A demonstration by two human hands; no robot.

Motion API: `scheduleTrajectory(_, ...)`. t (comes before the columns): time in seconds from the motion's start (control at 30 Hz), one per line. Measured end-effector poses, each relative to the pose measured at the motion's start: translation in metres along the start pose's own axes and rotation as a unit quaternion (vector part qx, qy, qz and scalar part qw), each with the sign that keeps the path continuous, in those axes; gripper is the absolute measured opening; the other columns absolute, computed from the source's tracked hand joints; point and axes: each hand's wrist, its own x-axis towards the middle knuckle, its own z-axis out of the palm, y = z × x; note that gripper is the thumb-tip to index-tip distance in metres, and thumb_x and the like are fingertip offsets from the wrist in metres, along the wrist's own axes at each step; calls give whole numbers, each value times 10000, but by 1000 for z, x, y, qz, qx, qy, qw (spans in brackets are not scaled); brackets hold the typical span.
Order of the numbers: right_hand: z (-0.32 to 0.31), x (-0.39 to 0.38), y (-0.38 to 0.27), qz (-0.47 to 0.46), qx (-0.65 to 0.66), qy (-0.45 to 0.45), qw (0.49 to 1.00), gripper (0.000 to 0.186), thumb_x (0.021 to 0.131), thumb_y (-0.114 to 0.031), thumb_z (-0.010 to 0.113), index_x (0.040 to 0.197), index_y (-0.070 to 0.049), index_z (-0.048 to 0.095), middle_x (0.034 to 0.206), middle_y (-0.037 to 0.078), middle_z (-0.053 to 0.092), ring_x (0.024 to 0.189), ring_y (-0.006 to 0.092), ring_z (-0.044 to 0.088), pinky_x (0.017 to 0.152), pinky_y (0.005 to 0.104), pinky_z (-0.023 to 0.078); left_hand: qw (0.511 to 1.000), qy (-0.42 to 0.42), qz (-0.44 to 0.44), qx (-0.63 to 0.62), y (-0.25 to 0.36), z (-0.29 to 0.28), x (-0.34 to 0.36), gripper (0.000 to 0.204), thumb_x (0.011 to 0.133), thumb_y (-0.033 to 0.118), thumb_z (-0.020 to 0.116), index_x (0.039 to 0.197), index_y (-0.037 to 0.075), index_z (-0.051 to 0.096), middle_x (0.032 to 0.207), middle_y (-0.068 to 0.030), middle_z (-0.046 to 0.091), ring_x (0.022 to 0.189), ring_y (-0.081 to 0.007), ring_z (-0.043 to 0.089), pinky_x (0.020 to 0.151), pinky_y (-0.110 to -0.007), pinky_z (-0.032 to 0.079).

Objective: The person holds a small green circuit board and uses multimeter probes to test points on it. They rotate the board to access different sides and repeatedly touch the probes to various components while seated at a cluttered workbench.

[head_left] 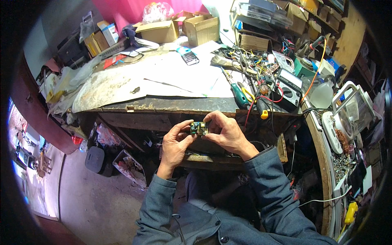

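Left hand and right hand each pinch the small circuit board, grips narrow.

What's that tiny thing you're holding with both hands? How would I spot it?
Find the long, cluttered wooden workbench, then its front edge, where the left hand and right hand meet. Pinched between their fingertips is a small circuit board, yellowish with blue-green parts on top. Nothing else is held off the bench.
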Motion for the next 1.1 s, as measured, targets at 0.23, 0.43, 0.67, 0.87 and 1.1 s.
scheduleTrajectory(0.23, -2, 0, -4, 3, -1, -2, 1000, 415, 800, -41, 792, 1155, -22, 578, 803, 83, 657, 710, 160, 656, 655, 315, 537, 1000, 2, -1, -13, 0, 0, 0, 487, 896, -107, 652, 1349, 69, 633, 1135, -28, 680, 906, -67, 637, 794, -216, 534)
scheduleTrajectory(0.43, -1, 0, -2, -5, -6, 4, 1000, 413, 798, -64, 815, 1144, -28, 592, 777, 75, 657, 687, 142, 643, 634, 301, 524, 1000, 0, 3, -5, 3, 2, 0, 457, 899, -94, 658, 1334, 47, 634, 1110, -30, 698, 930, -75, 642, 820, -226, 533)
scheduleTrajectory(0.67, 0, 0, 1, -14, 12, 6, 1000, 404, 797, -91, 831, 1130, -42, 607, 746, 57, 650, 663, 123, 629, 608, 284, 507, 1000, -1, -11, 16, 2, 3, 0, 440, 899, -79, 660, 1325, 29, 635, 1097, -33, 709, 927, -79, 648, 832, -232, 534)
scheduleTrajectory(0.87, -1, 0, 0, -8, 31, -5, 999, 401, 805, -117, 838, 1125, -35, 611, 754, 40, 650, 676, 99, 616, 612, 269, 503, 999, -8, 0, 43, 3, 3, 1, 448, 886, -90, 654, 1319, 23, 634, 1099, -38, 711, 964, -99, 663, 876, -250, 542)
scheduleTrajectory(1.1, -3, 0, 5, 58, 101, -38, 992, 300, 921, -136, 773, 1152, -12, 627, 842, -23, 652, 705, 33, 583, 614, 204, 486, 1000, 3, 13, 28, 2, 4, -1, 441, 880, -114, 633, 1300, 21, 635, 1135, -38, 714, 1021, -105, 667, 903, -254, 539)
